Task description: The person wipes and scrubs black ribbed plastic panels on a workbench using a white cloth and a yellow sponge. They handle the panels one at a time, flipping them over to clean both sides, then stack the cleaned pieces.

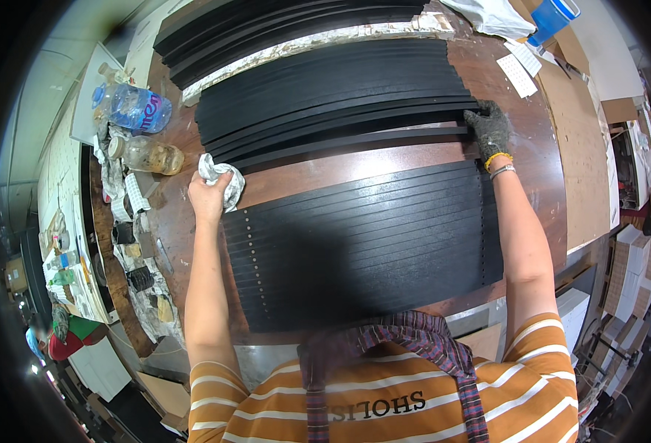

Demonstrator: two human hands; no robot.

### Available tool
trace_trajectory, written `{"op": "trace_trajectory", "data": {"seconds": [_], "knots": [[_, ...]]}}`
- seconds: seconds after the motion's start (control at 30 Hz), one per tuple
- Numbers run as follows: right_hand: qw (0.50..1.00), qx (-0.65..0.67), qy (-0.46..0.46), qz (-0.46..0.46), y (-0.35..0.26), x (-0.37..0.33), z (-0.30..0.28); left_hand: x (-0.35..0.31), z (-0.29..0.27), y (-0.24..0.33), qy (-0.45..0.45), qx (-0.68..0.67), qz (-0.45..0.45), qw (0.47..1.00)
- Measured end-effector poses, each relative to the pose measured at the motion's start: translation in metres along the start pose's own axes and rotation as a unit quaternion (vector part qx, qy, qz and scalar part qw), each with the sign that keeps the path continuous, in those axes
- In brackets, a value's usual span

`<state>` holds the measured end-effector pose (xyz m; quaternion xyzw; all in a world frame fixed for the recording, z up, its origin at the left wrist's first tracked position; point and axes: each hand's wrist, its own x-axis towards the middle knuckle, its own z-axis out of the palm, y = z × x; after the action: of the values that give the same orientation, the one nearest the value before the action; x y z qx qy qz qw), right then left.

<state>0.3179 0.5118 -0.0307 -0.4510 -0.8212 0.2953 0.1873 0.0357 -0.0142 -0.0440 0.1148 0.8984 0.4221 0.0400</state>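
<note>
My bare left hand [207, 199] is closed on a crumpled white cloth [234, 189] by the left ends of the black strips. My right hand [490, 131], in a dark grey knit glove with a yellow cuff, closes around the right end of a long black strip [370, 143]. Beyond that strip lies a stack of similar black strips [325, 83]. Nearer my body, a panel of black strips [407, 221] lies flat, side by side, with a row of pale dots along its left edge. My shadow darkens its middle.
At left stand a clear plastic bottle [137, 108] on its side and a cloudy jar [152, 155]. Stained rags and small blocks line the table's left edge. Another strip pile [281, 33] sits at the far side. A blue container [552, 21] and white paper sheets [517, 76] are far right.
</note>
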Motion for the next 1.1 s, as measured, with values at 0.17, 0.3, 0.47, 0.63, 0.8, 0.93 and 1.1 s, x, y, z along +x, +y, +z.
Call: {"op": "trace_trajectory", "data": {"seconds": [0.17,0.3,0.47,0.63,0.8,0.93,1.1], "knots": [[0.999,0.011,0.03,0.004,-0.012,-0.003,-0.008,-0.009,-0.005,0.023,0.032,0.042,-0.006,0.999],[0.993,0.091,0.061,-0.04,-0.016,0.004,-0.016,-0.006,-0.014,0.029,0.078,-0.075,-0.016,0.994],[0.872,0.488,-0.043,0.016,-0.034,-0.022,-0.059,-0.024,-0.056,0.019,0.059,-0.186,0.01,0.981],[0.803,0.565,-0.136,0.132,-0.055,-0.123,-0.115,-0.069,-0.111,0.023,-0.032,-0.244,-0.157,0.957],[0.815,0.509,-0.219,0.168,-0.075,-0.23,-0.138,-0.097,-0.143,-0.006,-0.09,0.096,-0.162,0.978],[0.832,0.498,-0.182,0.165,-0.098,-0.283,-0.137,-0.117,-0.12,0.031,-0.09,-0.072,0.016,0.993],[0.873,0.436,-0.193,0.1,-0.134,-0.303,-0.146,-0.197,-0.015,0.229,-0.333,-0.377,0.142,0.853]]}}
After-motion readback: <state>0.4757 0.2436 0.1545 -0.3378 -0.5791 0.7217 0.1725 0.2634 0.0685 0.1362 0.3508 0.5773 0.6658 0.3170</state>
